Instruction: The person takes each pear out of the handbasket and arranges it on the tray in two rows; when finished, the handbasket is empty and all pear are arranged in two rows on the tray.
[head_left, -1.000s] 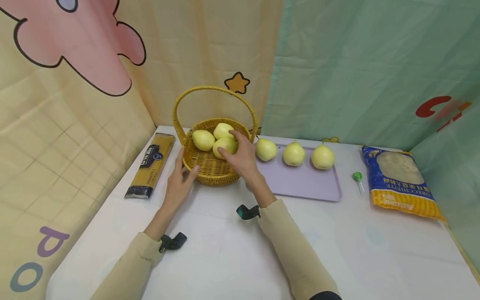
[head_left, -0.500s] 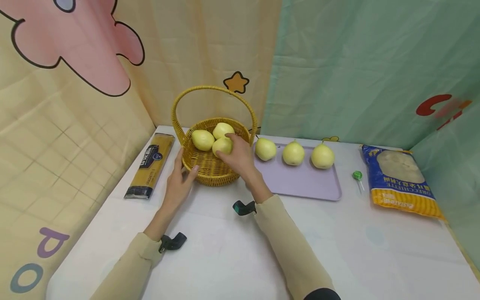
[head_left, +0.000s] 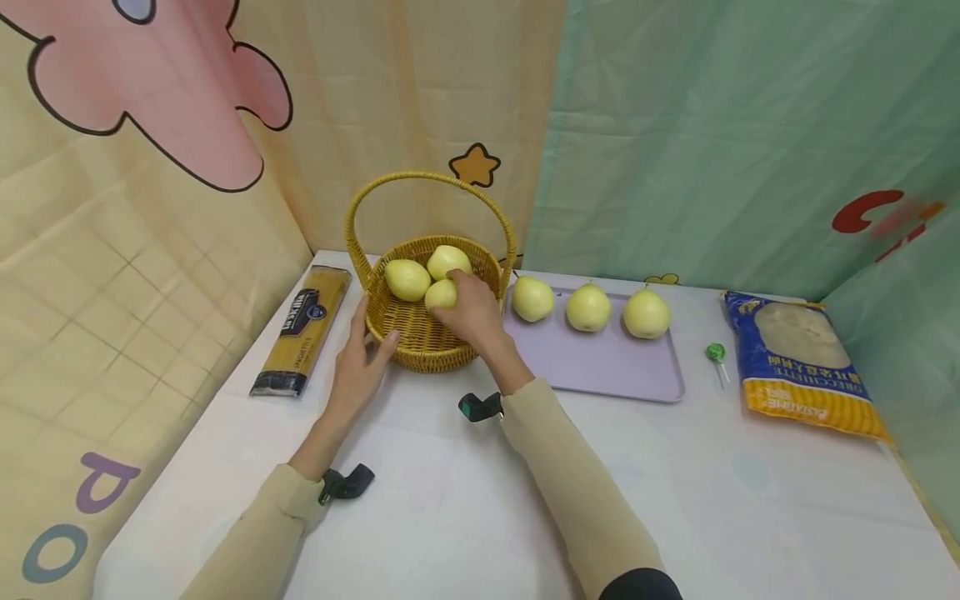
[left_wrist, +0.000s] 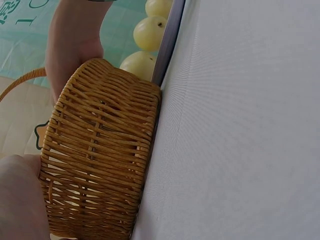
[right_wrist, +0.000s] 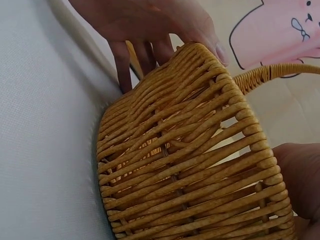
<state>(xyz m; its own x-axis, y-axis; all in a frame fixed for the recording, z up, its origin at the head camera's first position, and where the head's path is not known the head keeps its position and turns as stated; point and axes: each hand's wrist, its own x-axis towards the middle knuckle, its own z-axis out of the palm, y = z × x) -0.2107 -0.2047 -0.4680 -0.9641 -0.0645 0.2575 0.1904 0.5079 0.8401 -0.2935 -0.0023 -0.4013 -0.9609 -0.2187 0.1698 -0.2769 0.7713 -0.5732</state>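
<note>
A golden wicker basket (head_left: 433, 362) with a tall hoop handle stands at the back of the table, holding several yellow-green pears. My left hand (head_left: 357, 371) holds the basket's near left side, its thumb at the rim and its fingers along the outer wall, as the right wrist view also shows. Reaching over the right rim, my right hand (head_left: 477, 310) grips the nearest pear (head_left: 441, 294) and covers its right part. Behind that pear lie a left pear (head_left: 407, 280) and a back pear (head_left: 448, 261). Basket weave (right_wrist: 185, 145) hides the held pear in the right wrist view.
Right of the basket, a lilac tray (head_left: 615, 367) bears three pears in a row along its far side. A spaghetti pack (head_left: 302, 332) lies left of the basket. Farther right are a green lollipop (head_left: 716, 353) and a blue-yellow pasta bag (head_left: 802, 362). Curtains (head_left: 675, 150) hang behind.
My right hand has shifted slightly left and farther round the nearest pear, covering more of it. My left hand and the basket have stayed in place.
</note>
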